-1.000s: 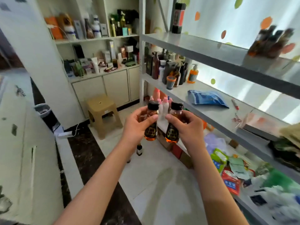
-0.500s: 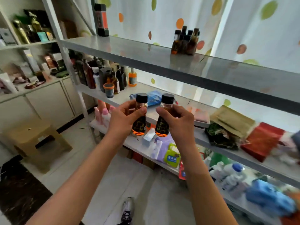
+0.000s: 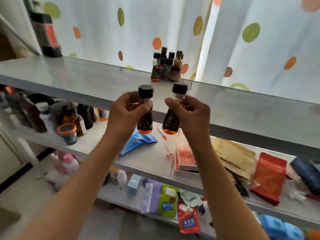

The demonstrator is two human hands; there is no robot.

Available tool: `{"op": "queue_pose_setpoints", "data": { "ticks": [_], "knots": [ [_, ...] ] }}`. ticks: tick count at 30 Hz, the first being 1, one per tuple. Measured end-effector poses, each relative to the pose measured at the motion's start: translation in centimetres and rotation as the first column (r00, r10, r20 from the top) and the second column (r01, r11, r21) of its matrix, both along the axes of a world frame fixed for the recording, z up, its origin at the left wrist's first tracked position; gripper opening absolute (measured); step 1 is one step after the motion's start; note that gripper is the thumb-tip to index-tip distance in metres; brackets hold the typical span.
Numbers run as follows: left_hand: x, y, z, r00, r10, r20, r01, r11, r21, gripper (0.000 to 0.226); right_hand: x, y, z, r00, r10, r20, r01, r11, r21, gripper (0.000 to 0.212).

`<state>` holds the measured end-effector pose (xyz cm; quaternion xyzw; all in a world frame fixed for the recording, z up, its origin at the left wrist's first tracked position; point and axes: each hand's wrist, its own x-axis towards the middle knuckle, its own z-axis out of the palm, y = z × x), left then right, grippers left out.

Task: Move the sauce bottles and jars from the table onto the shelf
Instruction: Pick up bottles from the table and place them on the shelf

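Left hand point(image 3: 125, 112) grips a small sauce bottle, the left bottle point(image 3: 145, 110), thumb and fingers curled round its neck just under the black cap. Right hand point(image 3: 190, 113) holds a matching one, the right bottle point(image 3: 174, 111), the same way, pinched at the neck. Both bottles stand nearly upright, the right one tilted slightly, a little apart from each other, in front of the top shelf's point(image 3: 78, 77) front edge. Each bottle hangs below its hand, amber liquid showing at the base. Each carries a dark label with gold print; the writing is too blurred to read.

On the top shelf, behind the held bottles and against the dotted curtain point(image 3: 251, 40), stands a cluster point(image 3: 166, 66) of similar dark-capped bottles. Their labels cannot be read either. Far left on the same shelf stands a tall black container point(image 3: 47, 35) with a red panel; no text legible.

Below the top shelf, the middle shelf point(image 3: 152, 160) holds a group of dark bottles at the left, an orange-rimmed cup point(image 3: 67, 131), a blue packet point(image 3: 136, 142) under the left bottle, a pink pen point(image 3: 161, 133), and a red pack point(image 3: 269, 177) to the right. Further down, the lowest shelf holds a green pouch point(image 3: 168, 200) with a blue label patch, its characters too small to make out.
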<state>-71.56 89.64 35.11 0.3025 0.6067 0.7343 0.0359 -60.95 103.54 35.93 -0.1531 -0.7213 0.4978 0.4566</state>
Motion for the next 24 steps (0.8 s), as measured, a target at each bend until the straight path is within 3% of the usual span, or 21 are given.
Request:
{"op": "queue_pose_setpoints", "data": {
  "ticks": [5,15,24],
  "knots": [
    [-6.8,4.2,2.8,0.998,-0.022,-0.056,0.024,0.999,0.038,0.028,-6.6,3.4,2.7,0.998,-0.065,-0.016,0.066,0.991,0.119,0.023],
    [-16.0,15.1,6.9,0.972,-0.111,-0.208,0.096,0.992,-0.081,0.019,-14.6,16.9,8.9,0.966,-0.198,0.168,0.145,0.948,0.283,0.033],
    [-19.8,22.8,8.4,0.957,0.049,-0.286,-0.089,0.988,-0.128,0.025,-18.6,24.0,10.6,0.957,-0.158,0.242,0.080,0.949,0.305,0.050]
  ]
}}
